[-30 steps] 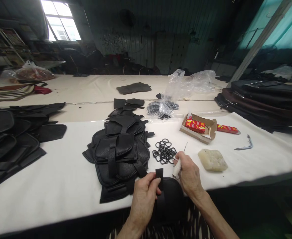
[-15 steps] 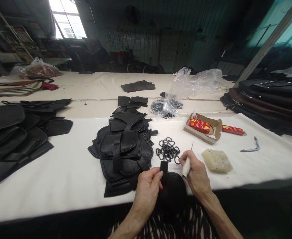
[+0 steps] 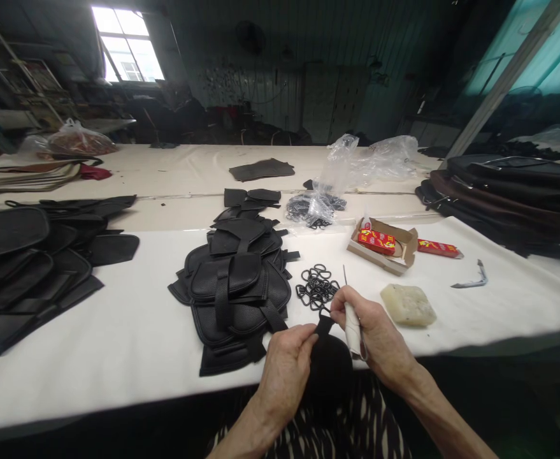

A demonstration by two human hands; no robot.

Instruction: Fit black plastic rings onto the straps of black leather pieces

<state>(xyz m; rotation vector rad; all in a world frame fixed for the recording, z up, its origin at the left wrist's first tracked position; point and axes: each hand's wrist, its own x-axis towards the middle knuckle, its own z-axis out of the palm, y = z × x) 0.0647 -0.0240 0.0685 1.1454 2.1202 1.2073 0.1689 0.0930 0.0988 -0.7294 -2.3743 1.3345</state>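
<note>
My left hand (image 3: 287,360) pinches the black strap (image 3: 324,325) of a black leather piece (image 3: 330,370) at the table's front edge. My right hand (image 3: 373,325) holds a white-wrapped awl (image 3: 353,328), its thin metal tip pointing up and away. Thumb and forefinger of that same hand also grip a black ring at the strap's end. Just beyond lies a pile of black D-rings (image 3: 316,287). To the left is a stack of black leather pouches (image 3: 239,299). A yellowish block (image 3: 408,305) sits right of my right hand.
An open cardboard box (image 3: 382,245) with red packets stands behind the block. A bent metal tool (image 3: 473,280) lies farther right. Clear plastic bags (image 3: 370,159) rest behind. Black leather pieces (image 3: 26,274) are heaped at the left, dark bags (image 3: 513,197) at the right.
My right hand has moved left to the strap, bringing a black ring to its end. The strap now tilts to the right. The view has shifted slightly.
</note>
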